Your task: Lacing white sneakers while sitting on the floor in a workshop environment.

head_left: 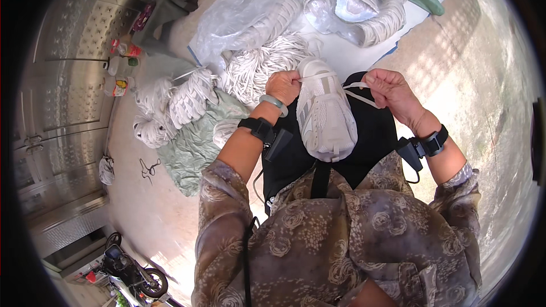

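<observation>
A white mesh sneaker (327, 116) with grey side stripes lies on the black cloth (378, 128) over my lap, its toe pointing away from me. My left hand (282, 86) is closed at the sneaker's left side near the toe, pinching a white shoelace that crosses the top of the shoe. On the other side my right hand (393, 94), held apart from the shoe, pinches the white shoelace (357, 85) between thumb and fingers. The lace runs from the shoe's right side to these fingers. Just beyond my left hand lies a heap of loose white laces (264, 68).
White shoes in clear plastic (358, 5) lie on a pale sheet at the back. More white shoes (190, 99) rest on a green cloth (193, 153) to the left. Bottles (116, 85) stand by the metal door (68, 79). A motorcycle (133, 273) is at lower left.
</observation>
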Demonstrator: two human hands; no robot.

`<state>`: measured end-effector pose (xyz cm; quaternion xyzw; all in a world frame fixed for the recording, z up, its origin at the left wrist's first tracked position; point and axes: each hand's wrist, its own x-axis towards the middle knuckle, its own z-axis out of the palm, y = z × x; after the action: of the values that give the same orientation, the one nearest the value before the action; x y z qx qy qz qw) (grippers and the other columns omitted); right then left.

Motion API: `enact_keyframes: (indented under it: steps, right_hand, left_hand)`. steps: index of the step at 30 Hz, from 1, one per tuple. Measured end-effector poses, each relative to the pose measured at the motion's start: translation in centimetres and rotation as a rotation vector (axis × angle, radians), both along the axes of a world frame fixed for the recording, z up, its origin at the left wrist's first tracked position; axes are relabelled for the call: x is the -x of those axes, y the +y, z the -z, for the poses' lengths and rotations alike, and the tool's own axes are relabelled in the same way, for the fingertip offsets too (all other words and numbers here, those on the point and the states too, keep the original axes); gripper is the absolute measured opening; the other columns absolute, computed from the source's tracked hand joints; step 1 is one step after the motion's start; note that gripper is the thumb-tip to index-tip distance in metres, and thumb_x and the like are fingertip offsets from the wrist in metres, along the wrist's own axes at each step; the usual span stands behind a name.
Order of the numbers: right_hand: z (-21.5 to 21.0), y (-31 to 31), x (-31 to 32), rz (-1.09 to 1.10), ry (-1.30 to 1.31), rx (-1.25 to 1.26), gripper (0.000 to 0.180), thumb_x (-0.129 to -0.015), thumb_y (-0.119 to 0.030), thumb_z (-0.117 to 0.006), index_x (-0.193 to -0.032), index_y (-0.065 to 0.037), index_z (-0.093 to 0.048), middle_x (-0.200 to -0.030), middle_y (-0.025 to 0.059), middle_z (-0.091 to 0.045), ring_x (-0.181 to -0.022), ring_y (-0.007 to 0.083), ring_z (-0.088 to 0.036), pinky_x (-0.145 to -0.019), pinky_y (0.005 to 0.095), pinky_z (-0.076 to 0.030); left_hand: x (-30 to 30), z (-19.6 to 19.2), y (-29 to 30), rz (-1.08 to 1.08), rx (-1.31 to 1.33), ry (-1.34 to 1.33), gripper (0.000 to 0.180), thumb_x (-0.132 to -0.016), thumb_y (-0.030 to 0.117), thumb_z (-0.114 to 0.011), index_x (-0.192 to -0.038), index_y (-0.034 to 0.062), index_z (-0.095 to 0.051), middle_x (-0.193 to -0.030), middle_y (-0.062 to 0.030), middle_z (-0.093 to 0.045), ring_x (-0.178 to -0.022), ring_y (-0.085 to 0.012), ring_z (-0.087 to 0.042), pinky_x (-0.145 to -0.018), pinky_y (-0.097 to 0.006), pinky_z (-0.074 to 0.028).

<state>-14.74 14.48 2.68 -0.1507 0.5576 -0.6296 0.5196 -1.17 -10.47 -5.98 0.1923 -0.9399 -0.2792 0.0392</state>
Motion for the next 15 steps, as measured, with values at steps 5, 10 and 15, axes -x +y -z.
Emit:
enact_keyframes:
  steps: [5,10,15]
  right_hand:
    - [-1.2,0.8,-0.4,-0.120,0.038,-0.013,0.017,-0.089,-0.015,-0.053,-0.100,-0.004,-0.060,-0.069,0.0006,-0.058,-0.057,0.0075,-0.051,-0.052,0.0196,-0.040]
    - [-1.4,0.8,-0.6,-0.183,0.045,0.012,0.019,-0.088,-0.006,-0.051,-0.104,-0.002,-0.059,-0.081,0.0053,-0.063,-0.068,0.0101,-0.059,-0.064,0.0215,-0.047]
    - [-1.1,1.2,-0.2,-0.129,0.006,0.084,0.016,-0.086,-0.002,-0.051,-0.099,-0.001,-0.059,-0.077,0.0015,-0.060,-0.062,0.0075,-0.053,-0.057,0.0193,-0.042]
  left_hand:
    - [4.2,-3.4,-1.6,-0.284,-0.434,0.198,0.011,-0.081,0.003,-0.048,-0.080,0.0003,-0.058,-0.063,-0.0063,-0.059,-0.048,-0.0132,-0.058,-0.045,-0.025,-0.047]
    - [11.6,-13.0,-2.1,-0.050,-0.501,0.688,0.012,-0.079,0.006,-0.052,-0.088,0.0017,-0.059,-0.065,-0.0078,-0.062,-0.059,-0.0173,-0.062,-0.056,-0.030,-0.049]
    - [13.2,-24.3,2.2,0.418,-0.319,0.919,0.007,-0.087,0.004,-0.048,-0.086,0.0013,-0.055,-0.075,0.0051,-0.048,-0.070,-0.0029,-0.042,-0.063,-0.017,-0.037]
